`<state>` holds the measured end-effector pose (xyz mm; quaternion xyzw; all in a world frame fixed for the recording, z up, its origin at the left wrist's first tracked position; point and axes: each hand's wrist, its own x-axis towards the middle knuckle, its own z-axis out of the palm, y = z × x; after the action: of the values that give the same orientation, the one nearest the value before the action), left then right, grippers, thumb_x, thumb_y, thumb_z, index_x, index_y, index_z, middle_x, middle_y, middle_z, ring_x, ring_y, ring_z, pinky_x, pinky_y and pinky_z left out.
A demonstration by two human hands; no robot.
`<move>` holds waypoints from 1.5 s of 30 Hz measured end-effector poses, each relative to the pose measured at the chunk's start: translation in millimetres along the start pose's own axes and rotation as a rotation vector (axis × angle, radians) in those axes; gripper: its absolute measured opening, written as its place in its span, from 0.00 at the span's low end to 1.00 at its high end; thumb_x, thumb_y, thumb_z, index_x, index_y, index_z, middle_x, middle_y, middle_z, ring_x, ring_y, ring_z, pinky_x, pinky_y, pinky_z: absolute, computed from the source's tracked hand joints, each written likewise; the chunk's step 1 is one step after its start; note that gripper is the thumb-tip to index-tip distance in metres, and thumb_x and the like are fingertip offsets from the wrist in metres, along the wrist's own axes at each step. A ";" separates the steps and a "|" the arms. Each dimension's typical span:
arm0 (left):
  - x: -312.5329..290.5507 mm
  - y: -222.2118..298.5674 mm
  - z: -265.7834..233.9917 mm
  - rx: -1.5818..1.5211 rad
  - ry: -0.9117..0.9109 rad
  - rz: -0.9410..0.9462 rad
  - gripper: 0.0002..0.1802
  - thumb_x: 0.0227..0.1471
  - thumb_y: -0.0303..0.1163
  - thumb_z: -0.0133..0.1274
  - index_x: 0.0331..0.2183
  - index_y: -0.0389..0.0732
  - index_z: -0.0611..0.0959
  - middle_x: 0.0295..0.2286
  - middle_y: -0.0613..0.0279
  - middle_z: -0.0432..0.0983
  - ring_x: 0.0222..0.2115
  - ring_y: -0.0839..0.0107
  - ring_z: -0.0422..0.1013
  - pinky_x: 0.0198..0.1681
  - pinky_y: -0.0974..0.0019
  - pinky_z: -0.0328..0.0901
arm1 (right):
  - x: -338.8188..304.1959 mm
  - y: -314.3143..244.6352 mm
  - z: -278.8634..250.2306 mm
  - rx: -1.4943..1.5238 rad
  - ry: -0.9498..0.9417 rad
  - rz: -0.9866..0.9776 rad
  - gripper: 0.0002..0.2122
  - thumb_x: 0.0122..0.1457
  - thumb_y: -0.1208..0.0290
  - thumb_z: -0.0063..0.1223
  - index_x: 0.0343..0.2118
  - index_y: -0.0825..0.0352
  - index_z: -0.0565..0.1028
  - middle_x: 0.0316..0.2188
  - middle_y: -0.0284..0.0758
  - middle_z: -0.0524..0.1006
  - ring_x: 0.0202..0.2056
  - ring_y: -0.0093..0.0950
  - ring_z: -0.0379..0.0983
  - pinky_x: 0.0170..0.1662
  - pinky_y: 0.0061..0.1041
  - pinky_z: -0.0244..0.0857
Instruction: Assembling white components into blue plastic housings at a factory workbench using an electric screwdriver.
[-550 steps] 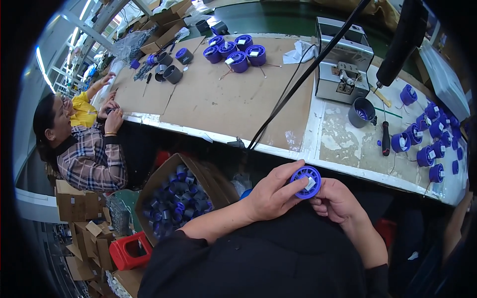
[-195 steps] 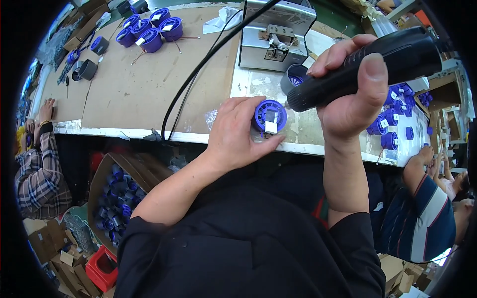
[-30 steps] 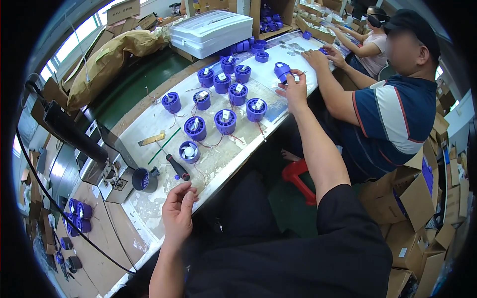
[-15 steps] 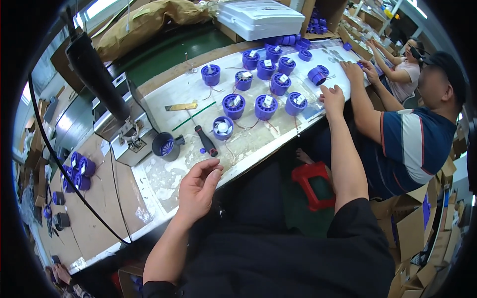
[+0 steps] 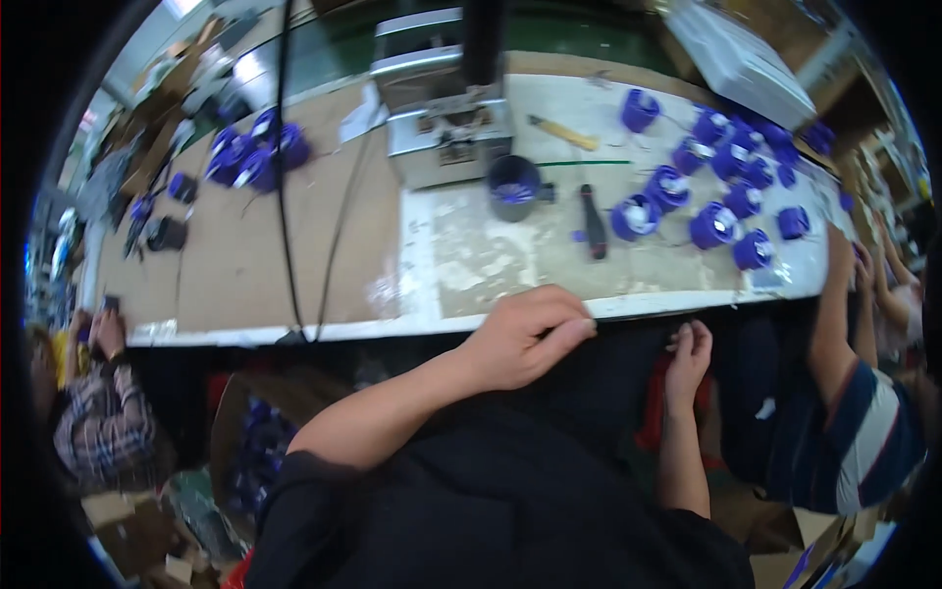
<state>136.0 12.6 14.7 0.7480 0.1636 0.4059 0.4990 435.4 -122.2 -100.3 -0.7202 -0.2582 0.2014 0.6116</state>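
Note:
My left hand (image 5: 535, 337) is at the table's front edge. It is loosely curled, the thumb along the bent fingers, and no object shows in it. My right hand (image 5: 690, 355) hangs just below the edge, fingers slightly apart and nothing visible in them. Beyond my left hand lie a screwdriver (image 5: 593, 224) with a dark handle, a dark grey cup-shaped part (image 5: 515, 188) with purple inside and a yellow-handled blade tool (image 5: 563, 133). Several round purple housings with white pieces stand to the right; a purple housing (image 5: 636, 216) with a white inside is nearest the screwdriver.
A metal press-like machine (image 5: 446, 133) stands at the table's back. A black cable (image 5: 283, 187) hangs across the left part, before another purple group (image 5: 257, 157). A co-worker's hand (image 5: 839, 253) is at the right and another's (image 5: 106, 332) at the left. An open carton (image 5: 231, 422) stands below.
The view has swung left, bringing the machine to the middle. My right hand has come back from the purple housings to the table's front edge. My left hand stays loosely curled.

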 end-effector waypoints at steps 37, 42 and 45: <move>-13.5 -8.7 -131.0 -0.003 0.677 -0.317 0.23 0.69 0.40 0.40 0.43 0.30 0.81 0.38 0.55 0.79 0.40 0.69 0.74 0.49 0.68 0.68 | -126.3 -116.1 171.2 0.327 -1.343 0.648 0.10 0.69 0.71 0.45 0.42 0.73 0.76 0.36 0.43 0.79 0.33 0.29 0.76 0.41 0.27 0.74; 15.2 -24.3 -129.2 -0.276 0.600 -0.413 0.26 0.69 0.45 0.39 0.42 0.29 0.79 0.36 0.52 0.78 0.37 0.67 0.74 0.46 0.66 0.70 | -133.9 -78.2 213.4 0.462 -1.193 1.084 0.14 0.70 0.68 0.42 0.46 0.74 0.75 0.37 0.45 0.79 0.35 0.31 0.78 0.44 0.30 0.75; 12.0 -18.2 -124.6 -0.305 0.600 -0.463 0.29 0.69 0.48 0.38 0.42 0.29 0.79 0.35 0.51 0.78 0.35 0.66 0.74 0.44 0.65 0.70 | -137.4 -77.4 226.8 0.587 -1.155 1.096 0.16 0.71 0.66 0.40 0.48 0.74 0.74 0.39 0.46 0.79 0.37 0.33 0.79 0.45 0.31 0.75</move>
<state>50.4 105.0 25.6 0.4574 0.4038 0.5026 0.6124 180.3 -21.7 -66.3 -0.3396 -0.0817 0.8643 0.3618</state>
